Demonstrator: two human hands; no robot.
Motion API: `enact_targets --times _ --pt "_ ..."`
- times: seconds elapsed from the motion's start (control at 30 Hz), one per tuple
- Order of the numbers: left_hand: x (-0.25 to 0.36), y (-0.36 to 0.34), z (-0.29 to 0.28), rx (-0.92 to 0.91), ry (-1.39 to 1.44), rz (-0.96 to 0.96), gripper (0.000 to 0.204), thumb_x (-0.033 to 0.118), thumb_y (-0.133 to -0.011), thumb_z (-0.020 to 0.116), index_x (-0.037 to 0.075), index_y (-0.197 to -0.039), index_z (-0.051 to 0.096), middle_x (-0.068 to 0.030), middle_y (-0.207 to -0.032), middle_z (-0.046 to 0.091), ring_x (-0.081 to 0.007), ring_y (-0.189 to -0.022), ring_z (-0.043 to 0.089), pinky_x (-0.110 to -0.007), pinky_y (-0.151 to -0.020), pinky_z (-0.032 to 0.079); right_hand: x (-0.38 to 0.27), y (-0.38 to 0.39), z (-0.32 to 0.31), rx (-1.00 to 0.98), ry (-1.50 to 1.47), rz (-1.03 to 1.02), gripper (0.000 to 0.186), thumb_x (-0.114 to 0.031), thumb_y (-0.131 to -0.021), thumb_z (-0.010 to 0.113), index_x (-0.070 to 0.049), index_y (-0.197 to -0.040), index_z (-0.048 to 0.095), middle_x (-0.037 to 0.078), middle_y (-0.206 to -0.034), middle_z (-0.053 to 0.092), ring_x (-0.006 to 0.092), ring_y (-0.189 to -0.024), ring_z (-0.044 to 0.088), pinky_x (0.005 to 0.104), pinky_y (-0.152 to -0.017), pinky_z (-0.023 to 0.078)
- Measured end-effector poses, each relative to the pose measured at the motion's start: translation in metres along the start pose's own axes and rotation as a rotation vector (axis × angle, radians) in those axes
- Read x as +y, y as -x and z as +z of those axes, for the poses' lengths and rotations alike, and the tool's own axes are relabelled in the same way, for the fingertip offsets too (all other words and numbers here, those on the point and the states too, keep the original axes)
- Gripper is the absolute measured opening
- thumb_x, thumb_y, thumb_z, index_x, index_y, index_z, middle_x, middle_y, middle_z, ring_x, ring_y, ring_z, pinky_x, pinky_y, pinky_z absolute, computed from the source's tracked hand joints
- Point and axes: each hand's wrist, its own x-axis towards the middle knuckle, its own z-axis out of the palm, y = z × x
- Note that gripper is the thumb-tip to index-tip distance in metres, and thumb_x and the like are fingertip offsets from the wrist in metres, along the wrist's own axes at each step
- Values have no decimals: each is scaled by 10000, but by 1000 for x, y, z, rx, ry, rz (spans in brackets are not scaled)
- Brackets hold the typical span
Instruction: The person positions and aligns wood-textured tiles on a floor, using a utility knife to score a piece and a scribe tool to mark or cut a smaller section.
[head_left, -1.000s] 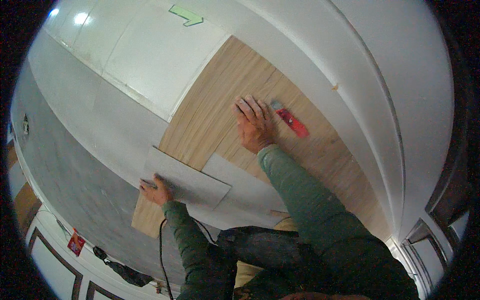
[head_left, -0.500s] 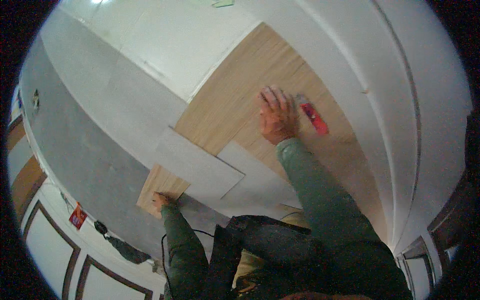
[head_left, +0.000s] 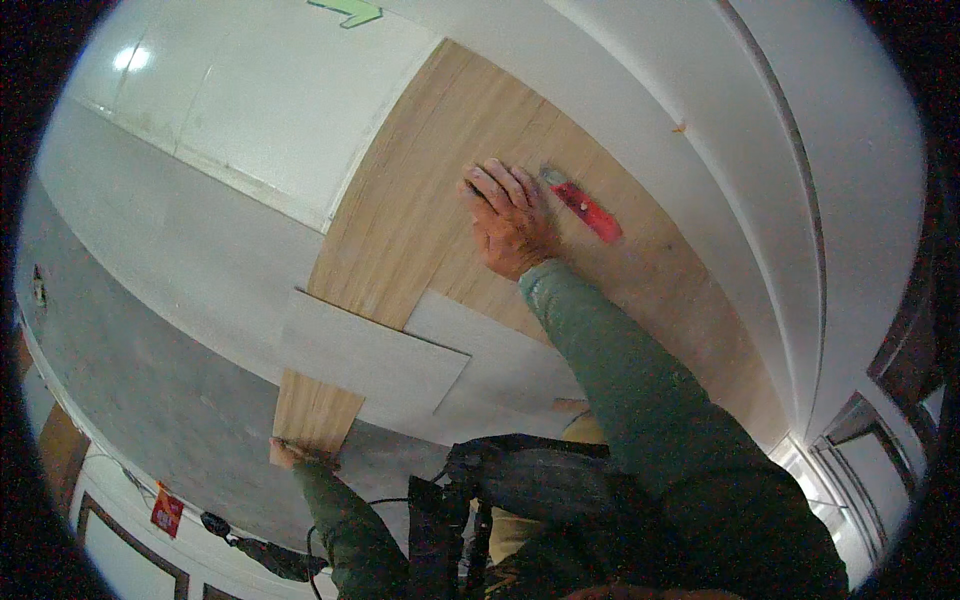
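Observation:
My right hand (head_left: pixel 508 218) lies palm down on the laid wood-look floor planks (head_left: pixel 400 200), its fingers stretched out. Just right of its fingertips is a red utility knife (head_left: pixel 588 210), lying on the same planks. Low on the left, my left hand (head_left: pixel 290 454) grips the near end of a short cut piece of wood-look plank (head_left: pixel 318 405). That piece's far end is beside a pale grey board (head_left: pixel 375 335), which borders the laid planks. Most of the left hand's fingers are hard to make out.
White floor panels (head_left: pixel 270 100) adjoin the planks at upper left, with a green strip (head_left: pixel 348 12) at the top. Grey flooring (head_left: pixel 170 300) runs along the left. A white wall with a raised ledge (head_left: pixel 700 130) curves along the right. A red packet (head_left: pixel 166 512) is at lower left.
The whole view has shifted, moving the planks and knife leftward in the picture. My left hand has come nearer to me with the plank piece. My right hand stays beside the knife.

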Motion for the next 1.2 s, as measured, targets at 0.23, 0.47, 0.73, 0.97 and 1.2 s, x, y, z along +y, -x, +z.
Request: enact_targets --times 0.23,0.47,0.73,0.97,1.2 --pt "-2 -45 -59 -324 -98 215 815 689 -868 370 95 -1426 361 -143 -1470 339 -366 -1323 347 -549 -1038 308 3 6 -4 -104 38 5 388 -169 -858 553 -112 -1242 570 43 -1408 438 270 -1348 339 467 -1126 264" --pt "27 -72 -125 -202 19 117 795 650 -865 419 106 -1441 350 -140 -1486 317 -355 -1348 308 -535 -1073 261 -10 -5 -5 -67 9 14 378 -178 -862 551 -111 -1234 576 37 -1401 451 263 -1349 341 464 -1123 265" --pt "25 -25 -47 223 -184 111 868 647 -830 473 135 -1495 255 -140 -1545 219 -350 -1400 227 -542 -1094 210 -2 2 -4 -78 52 18 387 -198 -863 551 -115 -1241 575 28 -1424 433 252 -1353 336 457 -1122 263" --pt "32 -28 -72 26 -126 87 939 672 -805 489 124 -1510 199 -146 -1567 158 -357 -1425 175 -550 -1110 170 -5 -1 2 -58 29 13 394 -179 -852 561 -113 -1240 569 30 -1421 433 255 -1351 335 465 -1123 260" --pt "20 -25 -58 155 -37 74 936 645 -792 550 125 -1500 227 -140 -1552 196 -351 -1410 211 -544 -1098 206 -7 -1 -4 -36 -18 10 410 -136 -809 586 -95 -1217 576 51 -1389 460 271 -1331 356 476 -1117 271"
